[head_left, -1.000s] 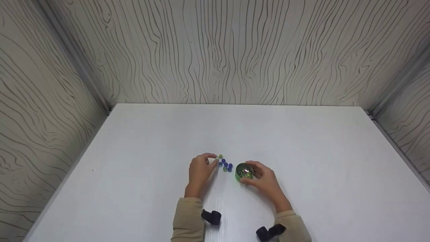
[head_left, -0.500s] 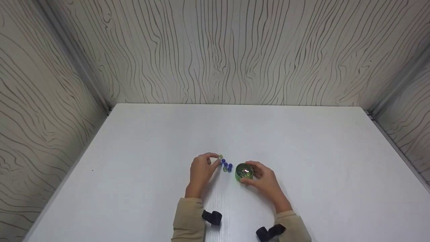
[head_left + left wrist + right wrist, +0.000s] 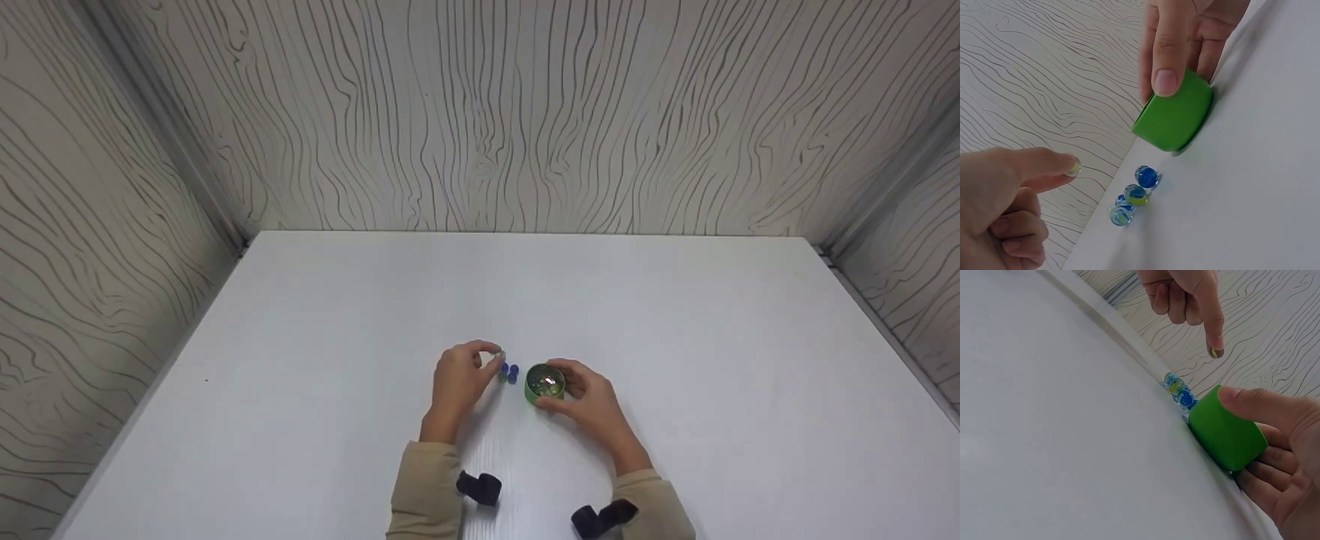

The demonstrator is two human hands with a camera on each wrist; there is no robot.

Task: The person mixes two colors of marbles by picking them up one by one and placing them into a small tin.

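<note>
Soft light, dimmer in the wrist views
In the head view the table (image 3: 675, 322) looks bright, with a streaky sheen at its near side and a faint shadow beside the left hand (image 3: 457, 376); a glint shows in the cup (image 3: 545, 382). The marbles (image 3: 1136, 195) are soft-edged there, but crisper, with highlights, in the left wrist view

A plain white surface (image 3: 697, 322) spreads wide, its far edge meeting a pale back wall (image 3: 480, 120) patterned with dark, wavy wood-grain lines. A left wall (image 3: 90, 270) and a right wall (image 3: 919, 292) carry matching grain, and grey strips (image 3: 166, 131) line both back corners. Soft light leaves a faint sheen across the white.
</note>
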